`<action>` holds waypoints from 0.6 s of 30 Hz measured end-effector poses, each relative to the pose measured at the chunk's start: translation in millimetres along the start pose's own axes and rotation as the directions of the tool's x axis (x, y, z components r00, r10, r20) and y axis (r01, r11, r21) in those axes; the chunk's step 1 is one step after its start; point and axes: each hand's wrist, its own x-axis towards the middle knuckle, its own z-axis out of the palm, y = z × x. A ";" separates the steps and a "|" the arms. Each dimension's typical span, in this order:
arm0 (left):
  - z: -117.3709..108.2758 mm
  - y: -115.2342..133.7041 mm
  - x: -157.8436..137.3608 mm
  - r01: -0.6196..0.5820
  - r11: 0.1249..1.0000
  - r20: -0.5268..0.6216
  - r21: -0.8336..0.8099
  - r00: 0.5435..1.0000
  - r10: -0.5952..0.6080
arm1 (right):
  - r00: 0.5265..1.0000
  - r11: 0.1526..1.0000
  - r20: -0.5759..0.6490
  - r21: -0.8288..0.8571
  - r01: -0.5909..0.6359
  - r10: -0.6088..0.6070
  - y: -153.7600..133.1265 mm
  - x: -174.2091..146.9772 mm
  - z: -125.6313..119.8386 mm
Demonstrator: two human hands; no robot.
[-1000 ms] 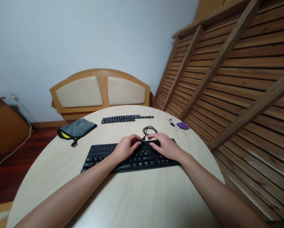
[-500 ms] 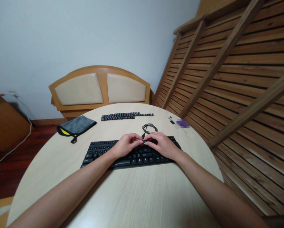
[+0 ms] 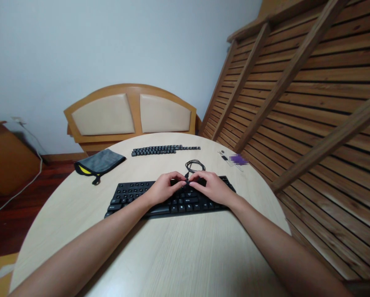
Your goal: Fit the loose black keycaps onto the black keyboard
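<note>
A black keyboard (image 3: 164, 209) lies on the round table, with gaps in its upper left rows where keycaps are off. Over its upper middle part, my left hand (image 3: 165, 187) and my right hand (image 3: 212, 187) meet fingertip to fingertip. Pinched between the thumbs and index fingers of both is a small black keycap (image 3: 187, 182), mostly covered by the fingers. Whether it touches the keyboard I cannot tell. Farther back, several loose black keycaps (image 3: 155, 150) stand in neat rows.
Behind the keyboard lies a coiled black cable (image 3: 194, 166). A grey cloth (image 3: 101, 163) with a yellow underside is at the left of the table (image 3: 185, 255). Small tools and a blurred purple item (image 3: 239, 159) lie at the right, near a slatted wooden panel (image 3: 296, 107).
The keycap between my fingertips has tipped, its pale glint no longer showing. My fingers have shifted very slightly; everything on the table stays put.
</note>
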 end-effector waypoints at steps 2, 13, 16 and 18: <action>0.1 0.2 0.1 0.001 0.998 -0.023 0.061 1.000 0.000 | 1.000 1.000 -0.004 -0.002 -0.013 0.013 4.7 -0.2 -0.6; -0.8 1.9 -0.2 -0.126 0.966 0.121 0.228 0.988 0.100 | 0.997 0.995 0.066 -0.097 -0.026 0.033 17.1 -2.5 -3.2; -0.5 1.1 -0.5 -0.149 0.959 0.133 0.240 0.984 0.119 | 0.996 0.995 0.082 -0.100 -0.017 0.026 17.2 -2.7 -4.3; -0.3 0.2 -0.6 -0.155 0.957 0.136 0.246 0.983 0.124 | 0.996 0.996 0.094 -0.094 -0.001 0.010 17.4 -2.5 -4.8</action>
